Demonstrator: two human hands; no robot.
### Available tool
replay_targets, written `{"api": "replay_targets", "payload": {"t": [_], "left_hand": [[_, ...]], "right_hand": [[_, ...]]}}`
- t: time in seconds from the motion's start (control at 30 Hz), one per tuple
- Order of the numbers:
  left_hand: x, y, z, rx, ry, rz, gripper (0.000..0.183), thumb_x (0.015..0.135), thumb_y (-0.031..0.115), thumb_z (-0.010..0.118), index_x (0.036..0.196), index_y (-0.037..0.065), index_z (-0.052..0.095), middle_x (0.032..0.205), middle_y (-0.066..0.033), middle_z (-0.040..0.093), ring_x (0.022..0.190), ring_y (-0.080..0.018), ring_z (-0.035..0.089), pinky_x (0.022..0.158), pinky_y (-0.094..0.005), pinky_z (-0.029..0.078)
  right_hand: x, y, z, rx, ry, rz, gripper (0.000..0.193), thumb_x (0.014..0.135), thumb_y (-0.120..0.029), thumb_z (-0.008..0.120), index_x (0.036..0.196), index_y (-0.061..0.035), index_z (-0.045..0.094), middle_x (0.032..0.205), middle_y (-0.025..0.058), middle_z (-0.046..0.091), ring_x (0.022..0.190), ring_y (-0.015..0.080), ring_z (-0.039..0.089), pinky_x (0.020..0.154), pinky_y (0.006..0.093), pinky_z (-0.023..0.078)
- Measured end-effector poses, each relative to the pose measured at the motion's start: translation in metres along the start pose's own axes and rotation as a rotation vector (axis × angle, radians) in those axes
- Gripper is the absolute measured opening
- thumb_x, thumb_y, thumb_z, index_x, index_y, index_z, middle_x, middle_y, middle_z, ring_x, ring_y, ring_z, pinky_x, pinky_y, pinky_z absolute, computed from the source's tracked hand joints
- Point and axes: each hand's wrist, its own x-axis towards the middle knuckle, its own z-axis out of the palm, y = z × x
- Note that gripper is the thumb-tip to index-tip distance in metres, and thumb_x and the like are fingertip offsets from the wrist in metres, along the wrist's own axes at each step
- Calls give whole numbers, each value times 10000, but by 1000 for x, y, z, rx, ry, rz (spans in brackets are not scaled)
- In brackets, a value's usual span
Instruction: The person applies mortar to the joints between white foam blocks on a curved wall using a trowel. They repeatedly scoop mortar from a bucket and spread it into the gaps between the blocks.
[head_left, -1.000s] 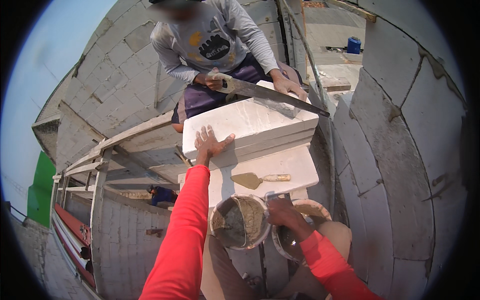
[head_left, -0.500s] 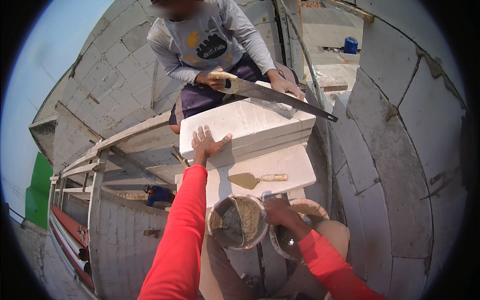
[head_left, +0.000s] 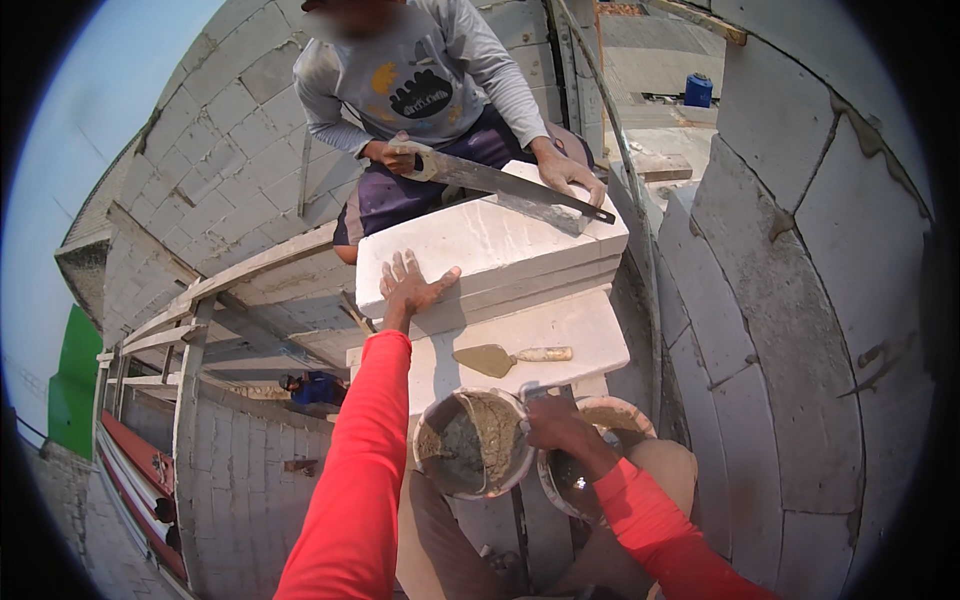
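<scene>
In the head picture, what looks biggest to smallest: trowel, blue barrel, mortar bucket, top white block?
1. Top white block
2. Mortar bucket
3. Trowel
4. Blue barrel; it's farther away, so its real size is unsure.

One head-worn fisheye looks down and forward, the right hand point(head_left: 560, 425) near, below centre, the left hand point(head_left: 411, 288) farther, mid-frame; rim shapes seem bent
</scene>
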Motion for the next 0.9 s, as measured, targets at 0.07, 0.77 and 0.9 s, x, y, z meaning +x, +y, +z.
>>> {"api": "replay_targets", "payload": {"t": [0.07,0.77,0.9], "left_hand": [[0,0,0,-6,3,-7,1517,644,1046,517,1684,29,86,1756,-223,46,1613,-442,-47,1271,-604,2],[7,-3,7,29,33,-6,1474,662,1031,520,1689,56,111,1755,-218,72,1608,-466,-14,1269,-611,16],[7,-3,8,45,41,-5,1460,670,1025,522,1688,57,126,1752,-224,82,1606,-469,1,1265,-620,25]], "right_hand": [[1,0,1,2,1,-9,258,717,-178,741,907,-3,758,933,246,748,911,425,738,782,490,598],[-9,-1,5,-24,149,-58,249,720,-198,780,902,-38,726,919,203,744,939,391,732,819,491,588],[-9,1,10,-17,187,-78,234,708,-177,776,889,-37,724,894,196,741,914,391,732,803,486,589]]}}
